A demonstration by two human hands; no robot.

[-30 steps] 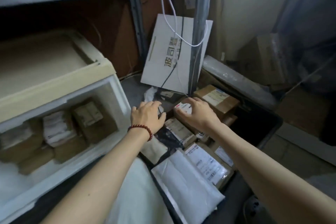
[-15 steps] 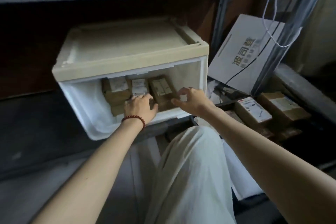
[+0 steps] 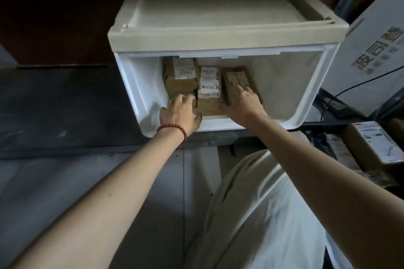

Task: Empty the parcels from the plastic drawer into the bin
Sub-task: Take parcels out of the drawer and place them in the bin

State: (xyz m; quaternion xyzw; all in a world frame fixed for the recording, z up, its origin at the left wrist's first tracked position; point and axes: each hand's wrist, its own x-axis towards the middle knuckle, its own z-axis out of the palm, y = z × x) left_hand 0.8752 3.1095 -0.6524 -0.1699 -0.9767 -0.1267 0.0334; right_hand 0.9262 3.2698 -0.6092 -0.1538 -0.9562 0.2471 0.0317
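Three parcels side by side in drawer
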